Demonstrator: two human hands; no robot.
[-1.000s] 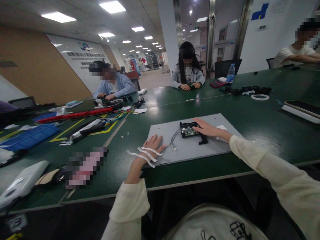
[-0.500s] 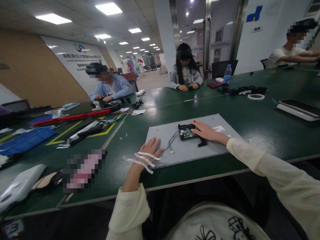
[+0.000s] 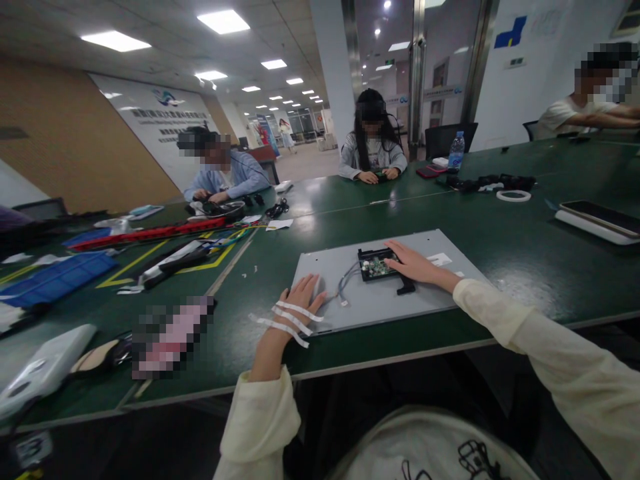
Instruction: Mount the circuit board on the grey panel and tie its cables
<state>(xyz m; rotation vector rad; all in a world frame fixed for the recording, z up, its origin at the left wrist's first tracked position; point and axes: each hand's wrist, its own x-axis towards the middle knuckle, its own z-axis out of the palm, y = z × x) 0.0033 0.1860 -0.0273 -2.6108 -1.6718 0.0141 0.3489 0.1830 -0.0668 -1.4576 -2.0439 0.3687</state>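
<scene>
A flat grey panel (image 3: pixel 390 308) lies on the green table in front of me. On it sits a green circuit board (image 3: pixel 375 265) in a black frame, with thin grey cables (image 3: pixel 344 283) running left to a small white connector. My left hand (image 3: pixel 301 303) rests flat on the panel's left edge, fingers spread; strips of white tape (image 3: pixel 293 319) cross its back and wrist. Over the right side of the board lies my right hand (image 3: pixel 407 261), its fingers stretched out and touching the frame. A black bracket piece (image 3: pixel 406 287) sticks out below that hand.
At left are a blue tray (image 3: pixel 60 277), a red strip (image 3: pixel 150 232), a white device (image 3: pixel 47 367) and cables. A phone on a white box (image 3: pixel 597 225), a tape roll (image 3: pixel 513 195) and a water bottle (image 3: pixel 456 152) stand at right. Several people sit around the table.
The view has shifted very slightly, so the scene sits a little further right. Both hands keep their places on the panel and the board.
</scene>
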